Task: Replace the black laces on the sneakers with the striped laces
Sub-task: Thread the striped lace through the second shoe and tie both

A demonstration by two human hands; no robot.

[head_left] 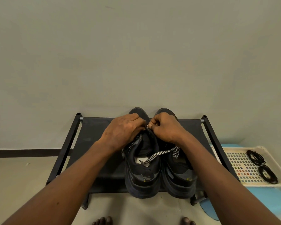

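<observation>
- Left hand [125, 129]: fingers curled, gripping the left sneaker [143, 172] at its lacing.
- Right hand [165, 127]: fingers curled, pinching the striped lace [162, 153], touching the left hand.
- Left sneaker, right sneaker [178, 172]: side by side on the rack [101, 135], heels at its near edge.
- Black laces [256, 157]: coiled in a tray [264, 184] beyond the rack's right edge.

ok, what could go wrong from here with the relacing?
The black-and-white striped lace drapes loose across both dark sneakers; a pull by the right hand pinching it may snag it or leave uneven ends.
The left hand, gripping the left sneaker, and the right hide the eyelets; a skipped one could go unnoticed.
The sneakers' heels reach the black fabric rack's front edge; tugging might tip them off.
</observation>
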